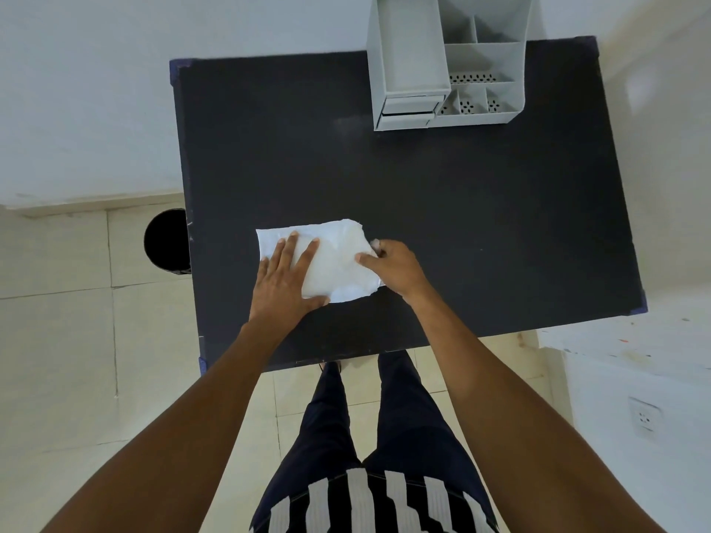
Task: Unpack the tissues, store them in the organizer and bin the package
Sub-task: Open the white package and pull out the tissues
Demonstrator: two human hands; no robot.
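We see no brand, label or legible writing on the tissue package [334, 259]; its wrapper is plain white and slightly glossy.

The package lies flat on the black table [423, 194], nearer the front edge. The left hand [284, 280] rests palm-down on the package's left half, fingers spread and extended, thumb along its near edge: pressing, not closed around anything. The right hand [392, 265] is at the package's right end, fingers curled, thumb and forefinger pinched on the wrapper edge there. Whether the wrapper is already torn open at that end we cannot tell.

Relative to the grip: the grey organizer [446, 63] stands well apart, beyond the right hand at the far edge of the table. Its compartments are open-topped, with a small drawer at its front left and perforated floors in the small cells. The stretch of table between the hands and the organizer is bare. A black round bin [167, 240] sits on the tiled floor left of the left hand, just beside the table edge and partly hidden by it.
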